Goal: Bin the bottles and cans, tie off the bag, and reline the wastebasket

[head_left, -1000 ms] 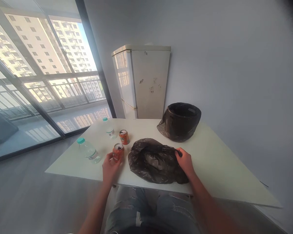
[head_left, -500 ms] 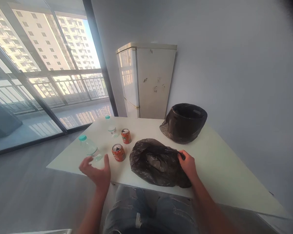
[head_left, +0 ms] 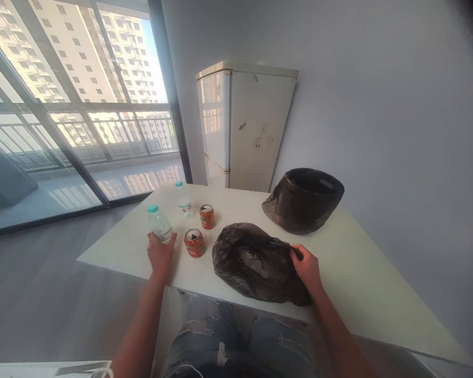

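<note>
My left hand [head_left: 161, 253] is wrapped round the lower part of a clear plastic bottle [head_left: 160, 223] with a teal cap, which stands on the white table [head_left: 355, 283]. The fingertips are partly hidden by the bottle and hand. My right hand [head_left: 306, 266] pinches the right rim of a black plastic bag [head_left: 256, 265], whose mouth lies open on the table. Between the bottle and the bag stands a red drink can [head_left: 195, 243] with its top opened. A second red can [head_left: 207, 217] sits just behind it, beside another teal-capped bottle [head_left: 184, 202].
A round bin [head_left: 305, 202] lined with a black bag stands at the table's back right. Behind the table is a white fridge [head_left: 260, 126] with worn marks. Sliding glass doors [head_left: 82, 105] are on the left, a plain wall [head_left: 378, 115] on the right.
My left hand has moved from in front of the near bottle onto it and closed round it; the bottle now stands more upright. My right hand keeps its pinch on the bag. The view has shifted slightly.
</note>
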Demonstrator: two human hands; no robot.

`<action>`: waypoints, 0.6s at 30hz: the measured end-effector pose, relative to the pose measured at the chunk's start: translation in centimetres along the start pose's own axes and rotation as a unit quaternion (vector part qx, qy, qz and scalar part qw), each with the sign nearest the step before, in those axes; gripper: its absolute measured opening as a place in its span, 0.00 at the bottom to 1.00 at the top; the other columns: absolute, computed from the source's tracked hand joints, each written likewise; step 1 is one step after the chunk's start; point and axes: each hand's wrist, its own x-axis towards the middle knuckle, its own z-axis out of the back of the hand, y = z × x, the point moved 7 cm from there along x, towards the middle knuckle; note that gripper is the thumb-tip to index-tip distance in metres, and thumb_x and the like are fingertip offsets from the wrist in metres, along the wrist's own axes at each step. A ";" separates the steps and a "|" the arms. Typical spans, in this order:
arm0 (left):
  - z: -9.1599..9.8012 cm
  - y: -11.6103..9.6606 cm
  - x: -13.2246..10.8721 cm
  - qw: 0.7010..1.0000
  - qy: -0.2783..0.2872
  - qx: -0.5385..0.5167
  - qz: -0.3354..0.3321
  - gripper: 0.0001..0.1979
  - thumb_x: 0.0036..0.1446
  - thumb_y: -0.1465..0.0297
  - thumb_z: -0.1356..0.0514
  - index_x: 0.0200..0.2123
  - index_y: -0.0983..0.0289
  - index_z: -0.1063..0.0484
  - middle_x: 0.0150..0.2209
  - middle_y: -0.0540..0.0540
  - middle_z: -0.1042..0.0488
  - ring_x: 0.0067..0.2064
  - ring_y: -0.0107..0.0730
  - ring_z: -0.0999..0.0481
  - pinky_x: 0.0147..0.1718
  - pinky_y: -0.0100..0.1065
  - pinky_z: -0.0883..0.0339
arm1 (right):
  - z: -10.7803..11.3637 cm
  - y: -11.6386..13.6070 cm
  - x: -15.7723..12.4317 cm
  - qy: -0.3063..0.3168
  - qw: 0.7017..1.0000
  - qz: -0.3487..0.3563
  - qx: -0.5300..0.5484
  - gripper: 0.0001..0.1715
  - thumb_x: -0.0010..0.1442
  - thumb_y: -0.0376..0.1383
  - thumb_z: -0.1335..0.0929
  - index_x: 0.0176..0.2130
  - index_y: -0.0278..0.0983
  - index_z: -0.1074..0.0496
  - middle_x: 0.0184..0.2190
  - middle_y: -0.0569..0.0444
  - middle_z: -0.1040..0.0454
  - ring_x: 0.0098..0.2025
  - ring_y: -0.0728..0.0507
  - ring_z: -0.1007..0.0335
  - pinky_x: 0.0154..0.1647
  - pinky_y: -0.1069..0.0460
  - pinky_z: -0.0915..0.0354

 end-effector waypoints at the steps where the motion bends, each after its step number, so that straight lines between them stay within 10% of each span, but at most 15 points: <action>1: -0.1 -0.3 0.3 1.000 -0.003 -0.014 -0.013 0.39 0.53 0.52 0.31 0.60 0.65 0.39 0.53 0.67 0.25 0.55 0.59 0.23 0.54 0.54 0.29 | 0.3 0.3 -0.1 -0.011 1.000 -0.001 0.011 0.19 0.60 0.50 0.36 0.34 0.40 0.26 0.35 0.47 0.18 0.36 0.37 0.23 0.42 0.46 0.31; 7: 5.7 -3.1 -3.1 0.978 -0.173 -0.114 -0.035 0.25 0.63 0.59 0.38 0.57 0.66 0.36 0.55 0.64 0.30 0.56 0.47 0.27 0.55 0.47 0.30 | 5.4 2.9 -3.3 -0.171 0.982 -0.008 0.078 0.19 0.64 0.51 0.32 0.36 0.38 0.25 0.31 0.49 0.21 0.33 0.40 0.26 0.38 0.49 0.31; 9: 7.0 -5.7 -6.4 0.979 -0.145 -0.129 -0.063 0.18 0.68 0.59 0.43 0.54 0.64 0.33 0.52 0.60 0.28 0.49 0.42 0.25 0.49 0.44 0.28 | 6.5 5.0 -5.4 -0.174 0.982 0.023 0.072 0.16 0.65 0.48 0.31 0.37 0.38 0.25 0.30 0.50 0.22 0.32 0.42 0.27 0.36 0.50 0.31; 12: 4.5 -10.8 -12.4 0.968 0.124 -0.168 -0.143 0.16 0.70 0.55 0.46 0.46 0.61 0.28 0.42 0.56 0.23 0.44 0.42 0.23 0.49 0.45 0.28 | 5.1 10.2 -9.1 -0.076 0.985 0.142 0.063 0.09 0.67 0.42 0.31 0.38 0.40 0.25 0.31 0.52 0.23 0.32 0.44 0.27 0.37 0.51 0.30; 15: -0.5 -13.3 -18.7 0.870 0.411 -0.262 -0.072 0.26 0.66 0.49 0.42 0.59 0.59 0.30 0.52 0.60 0.20 0.51 0.45 0.20 0.52 0.44 0.26 | 1.9 14.9 -13.0 0.021 0.974 0.216 0.069 0.09 0.67 0.42 0.31 0.38 0.42 0.23 0.30 0.52 0.25 0.34 0.43 0.27 0.36 0.50 0.29; 18: -4.5 -13.8 -21.3 0.802 0.502 -0.322 0.019 0.35 0.59 0.48 0.35 0.62 0.60 0.31 0.54 0.61 0.19 0.54 0.49 0.20 0.54 0.44 0.26 | 0.6 16.7 -14.7 -0.001 0.978 0.199 0.068 0.13 0.64 0.47 0.28 0.41 0.42 0.20 0.31 0.50 0.25 0.36 0.41 0.28 0.36 0.49 0.29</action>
